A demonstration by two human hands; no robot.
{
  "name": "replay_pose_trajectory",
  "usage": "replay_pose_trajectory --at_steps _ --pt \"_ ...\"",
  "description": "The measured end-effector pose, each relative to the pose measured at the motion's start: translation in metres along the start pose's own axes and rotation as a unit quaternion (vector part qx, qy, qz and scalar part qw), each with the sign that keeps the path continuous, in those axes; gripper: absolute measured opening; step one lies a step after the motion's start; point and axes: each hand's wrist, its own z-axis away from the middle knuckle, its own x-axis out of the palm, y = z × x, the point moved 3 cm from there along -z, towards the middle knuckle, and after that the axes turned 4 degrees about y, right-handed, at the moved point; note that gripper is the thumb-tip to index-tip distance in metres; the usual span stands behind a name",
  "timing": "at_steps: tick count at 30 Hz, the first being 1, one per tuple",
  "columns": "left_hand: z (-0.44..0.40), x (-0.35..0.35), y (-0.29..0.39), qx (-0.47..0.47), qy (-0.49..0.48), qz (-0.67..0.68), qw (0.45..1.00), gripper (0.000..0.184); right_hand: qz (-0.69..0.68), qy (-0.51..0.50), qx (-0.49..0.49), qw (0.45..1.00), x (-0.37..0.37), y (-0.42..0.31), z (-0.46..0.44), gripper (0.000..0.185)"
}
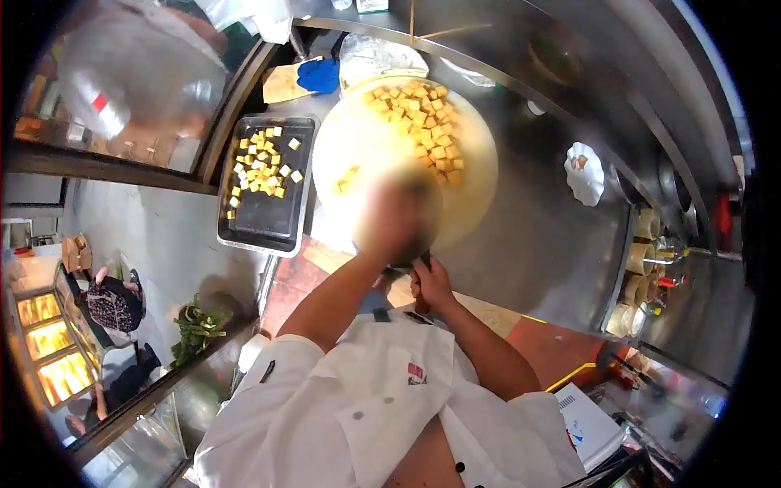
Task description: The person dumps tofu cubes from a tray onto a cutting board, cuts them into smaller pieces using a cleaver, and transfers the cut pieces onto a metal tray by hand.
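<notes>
My right hand (434,283) is closed around the dark handle (421,262) of a tool whose head is lost in a blurred patch. Just above and left of it, my left hand (393,218) reaches into the same patch, its fingers too smeared to read. Both hands are at the near edge of a large round pale board (472,207). Yellow-brown cubes, which look like tofu, form a pile (423,122) on the board's far right part. A few more cubes (346,179) lie at its left side.
Left of the board, a dark rectangular tray (268,221) holds several pale and yellow cubes. Behind stand a clear plastic bag (378,58) and a blue cloth (318,75). A white fluted dish (584,174) is on the metal counter (537,236) at right. Leafy greens (198,329) lie at left.
</notes>
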Motion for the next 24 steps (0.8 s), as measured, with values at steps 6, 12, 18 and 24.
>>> replay_pose_trajectory --at_steps 6,12,18,24 --pt "0.001 0.007 -0.018 -0.121 0.062 0.132 0.982 0.039 0.072 0.02 -0.014 0.997 0.028 -0.024 0.005 0.02" --pt "-0.02 -0.048 -0.066 -0.189 0.178 0.104 0.96 0.035 0.241 -0.012 -0.074 0.967 0.089 -0.068 -0.003 0.027" --pt "0.004 -0.097 -0.248 -0.366 0.245 0.101 0.892 0.035 0.446 -0.114 -0.264 0.847 0.205 -0.087 -0.065 0.035" --pt "0.046 -0.138 -0.335 -0.509 0.269 0.48 0.662 0.052 0.442 -0.044 -0.416 0.794 0.199 -0.052 -0.117 0.027"
